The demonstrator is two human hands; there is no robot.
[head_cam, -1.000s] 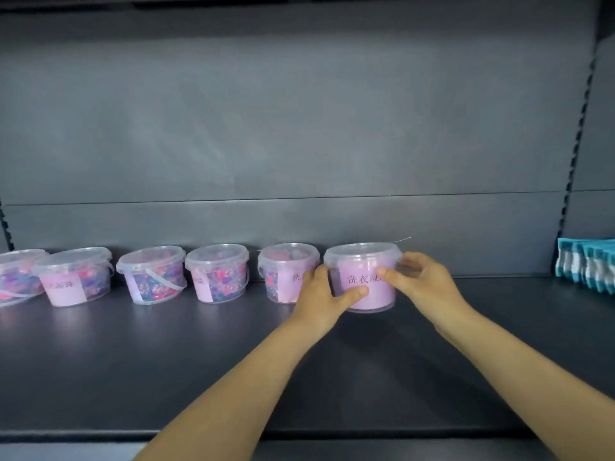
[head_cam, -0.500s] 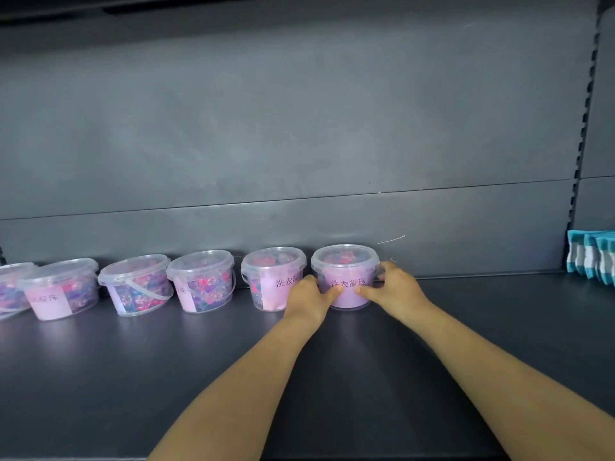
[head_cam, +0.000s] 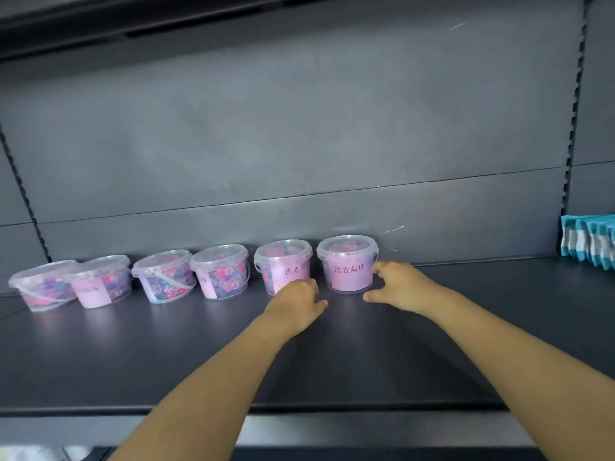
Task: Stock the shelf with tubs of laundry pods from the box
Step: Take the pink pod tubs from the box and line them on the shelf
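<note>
1. Tubs: six clear, lidded tubs of laundry pods stand upright in one row at the back of the shelf (head_cam: 133,354), close to the back panel (head_cam: 299,144).
2. Rightmost tub (head_cam: 347,266) closes the right end of the row. Its lid is on and its pink label faces you. There is a small gap to the neighbouring tub (head_cam: 283,261) on its left.
3. Four more tubs (head_cam: 163,277) run on to the left with labels turned different ways. The two at the far left overlap in view.
4. Your left hand (head_cam: 296,301) is low over the shelf, in front of the neighbouring tub, and hides its lower front. Fingers are loosely curled, the thumb points right, and it holds nothing. I cannot tell if the knuckles touch that tub.
5. Your right hand (head_cam: 399,286) is just right of the rightmost tub in a loose C. The fingertips (head_cam: 377,267) sit at its right wall and the thumb is low in front of its base. It is not wrapped round the tub. I cannot tell if the fingertips touch the wall.
6. Teal-and-white packs (head_cam: 592,241) stand at the far right of the shelf, well apart from the row, beyond the slotted upright (head_cam: 573,128).
</note>
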